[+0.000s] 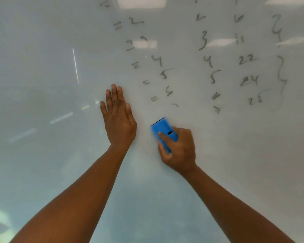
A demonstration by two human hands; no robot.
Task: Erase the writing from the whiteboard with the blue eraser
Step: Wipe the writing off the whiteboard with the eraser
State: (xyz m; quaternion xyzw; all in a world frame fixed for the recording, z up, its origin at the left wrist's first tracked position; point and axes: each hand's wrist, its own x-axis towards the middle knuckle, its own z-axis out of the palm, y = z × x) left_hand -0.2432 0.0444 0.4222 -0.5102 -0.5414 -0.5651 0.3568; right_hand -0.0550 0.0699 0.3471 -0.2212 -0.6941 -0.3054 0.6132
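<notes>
A glossy whiteboard [42, 67] fills the view. Dark handwritten numbers and equals signs [207, 62] run in columns over its upper middle and right, with curly braces at the far right. My right hand [179, 149] grips the blue eraser [162, 129] and holds it against the board just below the lowest marks. Its upper end sticks out past my fingers. My left hand [118, 116] lies flat on the board with straight fingers, to the left of the eraser and apart from it.
Ceiling lights reflect as bright patches [145, 43] on the board's top and left. The left half and the lower part of the board carry no writing.
</notes>
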